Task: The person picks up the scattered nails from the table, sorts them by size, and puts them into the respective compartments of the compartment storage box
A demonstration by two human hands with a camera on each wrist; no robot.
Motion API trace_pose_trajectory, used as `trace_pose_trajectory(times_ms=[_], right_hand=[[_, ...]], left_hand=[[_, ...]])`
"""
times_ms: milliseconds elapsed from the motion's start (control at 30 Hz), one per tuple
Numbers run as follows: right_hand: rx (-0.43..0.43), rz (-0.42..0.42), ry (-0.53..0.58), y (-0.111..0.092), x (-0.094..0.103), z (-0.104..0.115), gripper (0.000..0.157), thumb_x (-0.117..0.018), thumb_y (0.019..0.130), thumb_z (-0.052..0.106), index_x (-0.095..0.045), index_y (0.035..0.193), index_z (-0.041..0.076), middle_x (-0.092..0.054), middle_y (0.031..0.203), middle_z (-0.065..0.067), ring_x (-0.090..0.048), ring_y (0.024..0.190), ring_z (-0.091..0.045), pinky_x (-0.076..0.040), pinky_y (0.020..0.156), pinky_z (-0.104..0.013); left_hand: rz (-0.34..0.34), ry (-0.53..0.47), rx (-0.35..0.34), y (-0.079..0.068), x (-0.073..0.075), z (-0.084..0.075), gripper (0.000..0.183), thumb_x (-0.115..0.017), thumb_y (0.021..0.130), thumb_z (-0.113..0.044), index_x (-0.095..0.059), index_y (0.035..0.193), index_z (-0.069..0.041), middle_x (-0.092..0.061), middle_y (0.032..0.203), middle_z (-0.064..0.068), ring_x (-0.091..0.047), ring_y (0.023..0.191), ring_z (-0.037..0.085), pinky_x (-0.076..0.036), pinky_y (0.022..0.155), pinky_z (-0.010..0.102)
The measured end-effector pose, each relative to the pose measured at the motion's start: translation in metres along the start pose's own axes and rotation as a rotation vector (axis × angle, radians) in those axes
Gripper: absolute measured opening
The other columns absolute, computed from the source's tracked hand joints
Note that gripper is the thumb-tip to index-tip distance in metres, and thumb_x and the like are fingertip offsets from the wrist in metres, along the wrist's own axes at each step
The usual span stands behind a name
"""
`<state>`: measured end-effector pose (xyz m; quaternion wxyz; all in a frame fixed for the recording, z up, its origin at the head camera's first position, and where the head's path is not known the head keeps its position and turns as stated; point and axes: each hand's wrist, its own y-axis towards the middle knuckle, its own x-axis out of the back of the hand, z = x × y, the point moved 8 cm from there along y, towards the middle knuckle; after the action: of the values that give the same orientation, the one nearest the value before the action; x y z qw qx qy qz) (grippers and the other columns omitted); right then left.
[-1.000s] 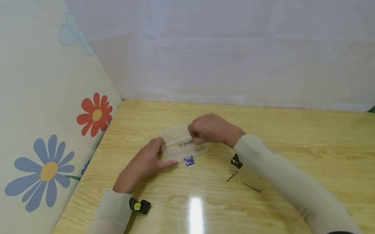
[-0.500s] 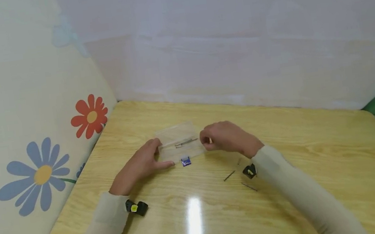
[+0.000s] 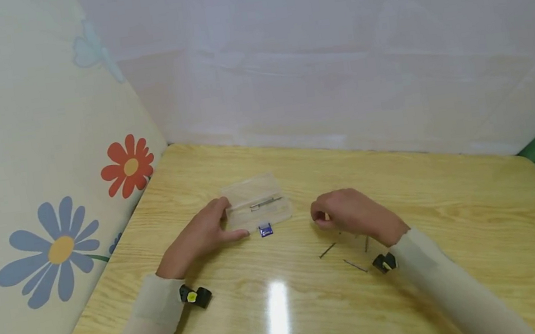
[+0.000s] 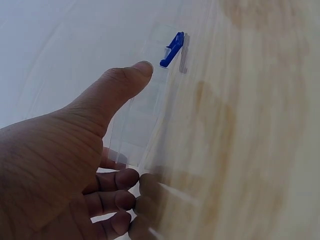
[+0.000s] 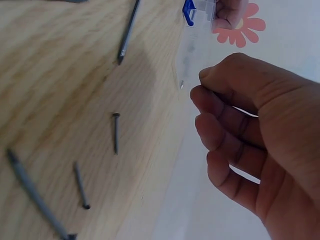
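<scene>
A clear plastic case lies with its lid raised at the back, and a few nails rest inside it. My left hand holds the case at its left end, the thumb along the front side near a blue latch. To the right of the case, my right hand hovers over the table with loosely curled fingers; no object shows between them. Under and in front of that hand lie several loose nails of differing length, among them a short nail and a thicker one.
The wooden table ends at a pale cloth backdrop behind. A printed flower panel stands along the left edge. A camera is strapped to each wrist.
My right hand has drawn away from the case, moving right and toward me until over the loose nails. A nail it was beside now lies in the case. My left hand keeps its place.
</scene>
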<state>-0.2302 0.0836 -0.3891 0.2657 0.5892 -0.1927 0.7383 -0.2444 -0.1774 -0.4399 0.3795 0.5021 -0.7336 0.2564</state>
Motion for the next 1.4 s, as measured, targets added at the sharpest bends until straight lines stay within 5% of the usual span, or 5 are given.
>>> trace_pose_trajectory(times_ms=[533, 1400], right_hand=[[0.018, 0.003, -0.012, -0.056, -0.013, 0.009, 0.019, -0.073, 0.089, 0.006, -0.064, 0.081, 0.021, -0.055, 0.079, 0.014, -0.049, 0.070, -0.001, -0.046, 0.062, -0.025], [0.025, -0.080, -0.032, -0.110, -0.017, 0.015, 0.018, -0.075, 0.081, 0.009, -0.065, 0.079, 0.023, -0.056, 0.077, 0.016, -0.046, 0.066, 0.002, -0.043, 0.055, -0.021]], left_hand=[[0.007, 0.001, 0.022, 0.000, -0.001, 0.002, 0.067, -0.087, 0.080, -0.051, -0.049, 0.112, -0.006, -0.049, 0.092, 0.007, -0.049, 0.083, 0.023, -0.041, 0.071, 0.038], [0.007, 0.007, 0.014, 0.001, 0.000, -0.001, 0.065, -0.087, 0.080, -0.050, -0.050, 0.110, -0.006, -0.049, 0.092, 0.007, -0.049, 0.083, 0.023, -0.042, 0.070, 0.038]])
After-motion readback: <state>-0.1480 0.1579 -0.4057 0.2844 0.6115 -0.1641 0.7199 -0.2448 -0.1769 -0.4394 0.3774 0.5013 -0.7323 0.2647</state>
